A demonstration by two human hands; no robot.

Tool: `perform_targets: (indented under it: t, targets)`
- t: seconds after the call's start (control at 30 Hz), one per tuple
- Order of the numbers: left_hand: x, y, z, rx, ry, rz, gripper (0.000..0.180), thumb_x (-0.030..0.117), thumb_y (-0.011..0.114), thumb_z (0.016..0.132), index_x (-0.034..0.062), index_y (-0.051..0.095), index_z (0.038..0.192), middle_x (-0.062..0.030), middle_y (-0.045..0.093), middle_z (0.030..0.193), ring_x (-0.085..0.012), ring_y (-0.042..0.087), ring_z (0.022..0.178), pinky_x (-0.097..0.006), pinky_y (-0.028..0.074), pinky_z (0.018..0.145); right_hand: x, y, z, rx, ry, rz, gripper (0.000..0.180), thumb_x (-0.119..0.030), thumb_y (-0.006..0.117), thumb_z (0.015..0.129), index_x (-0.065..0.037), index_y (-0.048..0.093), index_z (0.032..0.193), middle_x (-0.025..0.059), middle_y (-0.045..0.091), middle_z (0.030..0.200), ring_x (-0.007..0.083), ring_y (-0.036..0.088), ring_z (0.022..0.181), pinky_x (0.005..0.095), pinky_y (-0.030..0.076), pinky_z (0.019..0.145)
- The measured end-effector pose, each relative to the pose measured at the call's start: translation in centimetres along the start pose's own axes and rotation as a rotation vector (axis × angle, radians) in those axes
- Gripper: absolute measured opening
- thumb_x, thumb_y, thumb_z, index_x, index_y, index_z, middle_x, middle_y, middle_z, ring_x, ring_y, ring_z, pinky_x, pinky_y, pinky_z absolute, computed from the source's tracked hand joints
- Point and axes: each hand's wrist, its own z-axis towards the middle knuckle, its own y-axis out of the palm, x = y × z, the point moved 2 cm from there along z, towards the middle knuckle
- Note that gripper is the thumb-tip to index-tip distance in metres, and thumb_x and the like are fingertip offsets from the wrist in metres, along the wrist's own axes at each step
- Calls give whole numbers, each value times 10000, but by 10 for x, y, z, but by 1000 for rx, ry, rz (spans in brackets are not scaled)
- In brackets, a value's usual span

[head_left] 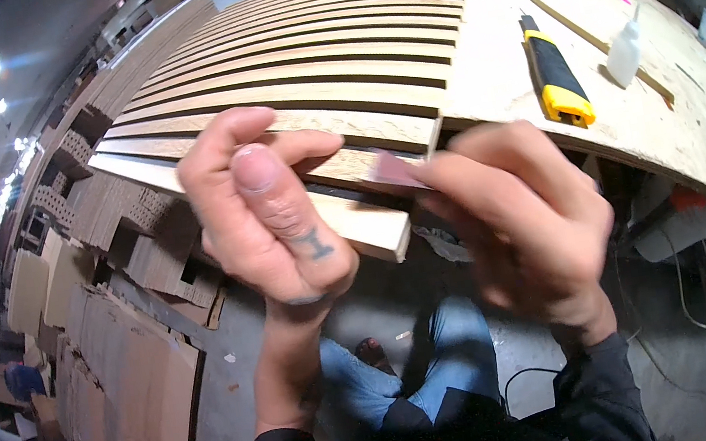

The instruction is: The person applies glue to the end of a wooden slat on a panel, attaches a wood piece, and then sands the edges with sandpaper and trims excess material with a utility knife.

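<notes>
My right hand (535, 216) pinches a small piece of sandpaper (394, 169), dull reddish-pink, between thumb and fingers. The piece is at the right end of the nearer wooden slats (336, 165), close to their surface; whether it touches them I cannot tell. My left hand (274, 214) is raised over the front slats with thumb up and fingers loosely bent and apart, nothing visible in it. Part of the front slat (363, 224) is hidden behind this hand. Its square-cut end juts out past the table edge between my hands.
Several more pale slats (310, 53) lie in parallel rows behind. On the pale tabletop (485, 64) at right are a yellow-and-black utility knife (556, 71), a translucent squeeze bottle (625, 52) and a thin curved wood strip (564, 14). Stacked boards (113, 384) stand at lower left.
</notes>
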Motion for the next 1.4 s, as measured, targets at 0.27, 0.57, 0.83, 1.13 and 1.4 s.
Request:
perform_targets:
  t: [0.27, 0.57, 0.83, 1.13, 1.4]
  targets:
    - [0, 1, 1, 29, -20, -54, 323, 208, 407, 1038, -37, 388, 1246, -124, 535, 1020, -135, 549, 861, -239, 496, 742, -1, -2, -5, 15, -43, -46, 247, 76, 697, 767, 14, 693, 1006, 99, 597, 791, 199, 616, 662, 303, 521, 597]
    - [-8, -22, 10, -300, 116, 51, 492, 343, 352, 1058, -57, 634, 1011, -167, 613, 954, -241, 603, 842, -314, 501, 743, 13, -52, -24, 318, 53, -313, 225, -92, 593, 966, 4, 636, 1165, 126, 662, 1025, 72, 578, 684, 160, 445, 527]
    - [14, -35, 25, -745, 314, 308, 809, 658, 709, 702, 14, 669, 1190, -173, 577, 1195, -314, 545, 1068, -414, 441, 908, 49, -109, -84, 754, 203, -432, 227, -43, 573, 984, 50, 646, 1178, 105, 674, 932, 104, 514, 710, 224, 411, 634]
    - [23, -25, 26, -826, 324, 397, 762, 595, 751, 676, 23, 704, 1179, -170, 573, 1247, -279, 541, 1052, -362, 431, 809, 75, -96, -72, 760, 106, -606, 199, -69, 616, 968, 35, 668, 1129, 109, 710, 1019, 96, 635, 768, 213, 522, 654]
    - [34, -28, 36, -619, 122, 142, 379, 326, 663, 880, 52, 708, 1137, -221, 544, 1327, -332, 541, 1203, -443, 434, 1000, 90, -112, -74, 621, -102, -774, 206, -45, 675, 924, 70, 653, 1094, 179, 706, 1056, 212, 680, 932, 313, 529, 888]
